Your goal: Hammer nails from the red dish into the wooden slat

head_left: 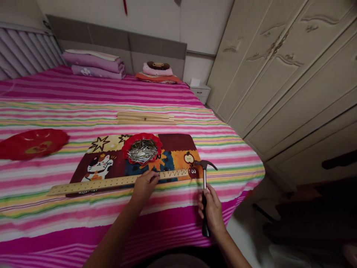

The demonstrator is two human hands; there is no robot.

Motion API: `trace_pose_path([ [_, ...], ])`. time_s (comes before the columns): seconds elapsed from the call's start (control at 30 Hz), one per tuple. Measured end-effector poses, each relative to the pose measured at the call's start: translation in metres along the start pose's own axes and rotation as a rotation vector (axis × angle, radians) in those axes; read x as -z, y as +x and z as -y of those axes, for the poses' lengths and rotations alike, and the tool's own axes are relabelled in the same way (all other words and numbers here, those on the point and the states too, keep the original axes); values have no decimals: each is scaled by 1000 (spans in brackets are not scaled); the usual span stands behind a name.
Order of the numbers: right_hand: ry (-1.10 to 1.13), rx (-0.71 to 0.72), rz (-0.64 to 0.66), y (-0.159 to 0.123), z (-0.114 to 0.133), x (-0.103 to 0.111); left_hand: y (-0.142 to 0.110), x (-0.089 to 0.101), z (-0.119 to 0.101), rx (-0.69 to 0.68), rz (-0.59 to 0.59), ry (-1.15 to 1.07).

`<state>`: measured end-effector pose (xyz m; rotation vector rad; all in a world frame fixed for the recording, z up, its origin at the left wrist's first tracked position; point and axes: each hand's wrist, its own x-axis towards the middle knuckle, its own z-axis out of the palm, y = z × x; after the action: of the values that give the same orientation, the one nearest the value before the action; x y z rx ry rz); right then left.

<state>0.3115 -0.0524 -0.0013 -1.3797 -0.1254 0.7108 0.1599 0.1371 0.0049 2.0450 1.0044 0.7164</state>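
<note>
A long pale wooden strip (108, 183) with rows of small holes lies across a patterned mat (177, 143) on the bed. Along its right part, several nails (174, 173) stick up. My left hand (145, 185) rests at the strip's middle with thumb and fingers pinched together; whatever is between the fingertips is too small to tell. Wrapped around the black handle of a claw hammer (204, 201) is my right hand (213, 210), with the metal head up, just beyond the strip's right end. Behind the strip, a red scalloped bowl (125, 155) holds a heap of nails (142, 150).
More wooden strips (145, 118) lie behind the mat. A red plate (33, 143) is at the left on the striped bedsheet (92, 216). Folded bedding (95, 63) sits by the headboard (156, 50). A wardrobe (279, 82) stands right of the bed.
</note>
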Motion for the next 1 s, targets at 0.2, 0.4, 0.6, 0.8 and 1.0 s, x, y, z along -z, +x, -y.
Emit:
trace_pose_path([
  [0.2,-515,332,394,-30,49,-13,-1,2,-3,-11,15,40],
  [0.4,-772,526,623,-38,63,-32,-3,2,-6,0,28,113],
  [0.6,-756,535,577,-33,57,-37,-4,0,-4,-10,15,69],
  [0.8,-740,504,533,-35,59,-30,-4,1,-3,-22,19,60],
  [1.0,-303,163,154,-15,46,-22,-5,-3,-3,-29,-16,50],
])
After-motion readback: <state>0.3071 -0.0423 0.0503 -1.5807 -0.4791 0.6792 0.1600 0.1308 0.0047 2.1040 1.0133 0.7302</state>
